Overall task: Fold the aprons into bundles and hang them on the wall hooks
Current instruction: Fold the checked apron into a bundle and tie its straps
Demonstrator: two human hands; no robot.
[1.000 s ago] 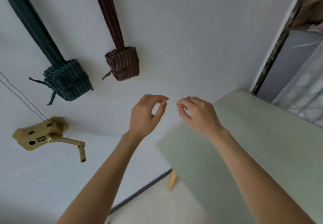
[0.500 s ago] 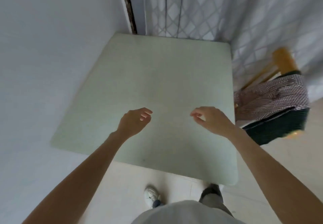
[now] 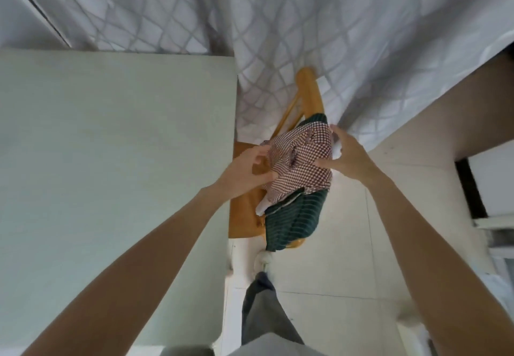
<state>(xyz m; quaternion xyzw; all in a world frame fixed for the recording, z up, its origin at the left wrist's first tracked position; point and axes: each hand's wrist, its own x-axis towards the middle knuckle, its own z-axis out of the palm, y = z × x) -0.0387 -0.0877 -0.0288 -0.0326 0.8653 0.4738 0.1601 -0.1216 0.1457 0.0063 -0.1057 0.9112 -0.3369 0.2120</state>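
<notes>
A crumpled red-and-white checked apron (image 3: 303,161) lies on top of a dark green striped apron (image 3: 292,222) on the seat of a wooden chair (image 3: 244,211). My left hand (image 3: 244,172) grips the checked apron's left edge, thumb and fingers curled into the cloth. My right hand (image 3: 347,155) holds its right side, fingers over the top and thumb pressed on the front. The wall hooks are out of view.
A pale green table (image 3: 111,161) fills the left, its right edge beside the chair. A white patterned curtain (image 3: 306,22) hangs behind the chair. Light tiled floor (image 3: 347,258) lies to the right, with my own leg and shoe below.
My view swung from the wall with two hung bundles, over the table, to the chair. Both hands, empty before, have reached to the chair and taken hold of the checked apron.
</notes>
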